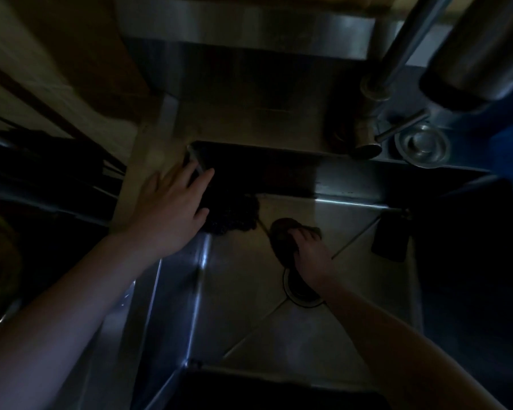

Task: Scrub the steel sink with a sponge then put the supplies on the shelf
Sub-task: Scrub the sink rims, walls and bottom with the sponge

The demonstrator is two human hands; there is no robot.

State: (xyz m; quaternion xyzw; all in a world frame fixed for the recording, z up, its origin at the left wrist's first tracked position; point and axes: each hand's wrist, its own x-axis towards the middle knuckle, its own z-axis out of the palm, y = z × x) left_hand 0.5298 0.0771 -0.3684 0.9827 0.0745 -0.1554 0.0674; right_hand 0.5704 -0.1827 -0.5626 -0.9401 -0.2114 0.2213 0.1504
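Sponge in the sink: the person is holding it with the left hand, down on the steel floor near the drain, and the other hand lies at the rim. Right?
One thing is off: the head view shows the right hand gripping the sponge, on the floor of the sink near the drain. The left hand lies open at the rim.

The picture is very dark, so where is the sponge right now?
In the head view, the sponge sits mid-frame on the sink floor, under the right hand, just beyond the drain.

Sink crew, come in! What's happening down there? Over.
Left hand flat on sink edge. Right hand gripping sponge by drain. Dark block lies far right.
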